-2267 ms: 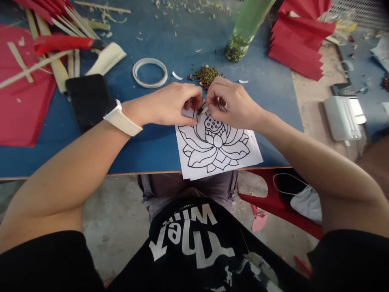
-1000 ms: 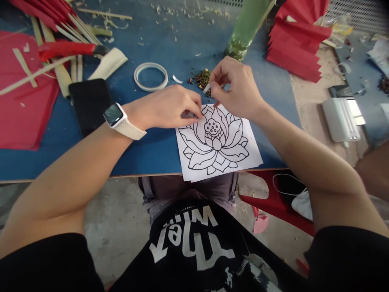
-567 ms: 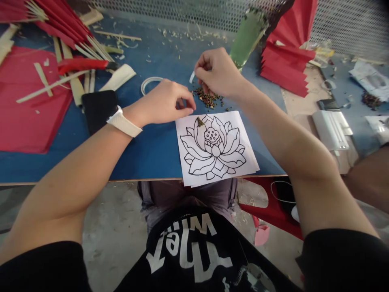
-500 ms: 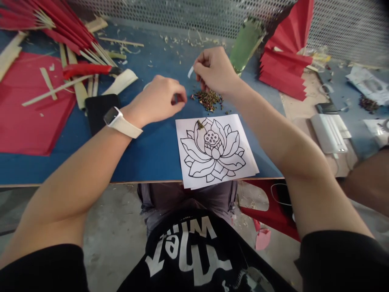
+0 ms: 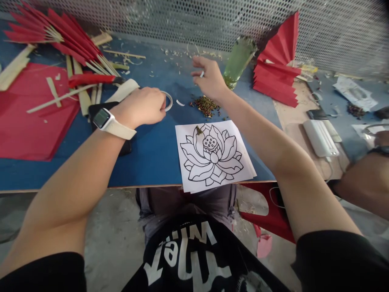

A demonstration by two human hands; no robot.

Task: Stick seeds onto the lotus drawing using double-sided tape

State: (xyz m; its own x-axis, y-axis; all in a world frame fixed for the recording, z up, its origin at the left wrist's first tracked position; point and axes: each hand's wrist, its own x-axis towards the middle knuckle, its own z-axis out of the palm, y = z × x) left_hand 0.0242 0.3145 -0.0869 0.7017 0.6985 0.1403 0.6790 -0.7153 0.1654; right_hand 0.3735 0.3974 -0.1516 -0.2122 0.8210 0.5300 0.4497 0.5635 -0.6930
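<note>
My left hand point(image 5: 148, 106) is closed on a white ring-shaped roll point(image 5: 169, 101), which sticks out past its fingertips above the blue table. My right hand point(image 5: 208, 75) is raised beyond a small heap of mixed seeds point(image 5: 206, 106), its fingers apart; a small white bit point(image 5: 201, 74) shows against them, seemingly stuck on. A curved white strip point(image 5: 180, 103) lies between the roll and the seeds. Nearer me, sheets of white paper with a lotus line drawing point(image 5: 214, 157) overhang the table edge slightly. A small dark clump point(image 5: 198, 130) sits on the drawing's upper petals.
A green tumbler point(image 5: 239, 61) stands behind my right hand. Red folded paper point(image 5: 276, 67), a white power bank point(image 5: 320, 138) and a person's arm point(image 5: 367, 182) are on the right. Left are a red-handled tool point(image 5: 91, 79), wood strips, red sheets point(image 5: 33, 113) and a black phone point(image 5: 125, 149).
My left hand has drawn back left and down, showing the white roll and the strip on the table. My right hand has spread its fingers and moved off the seeds. The view has shifted slightly.
</note>
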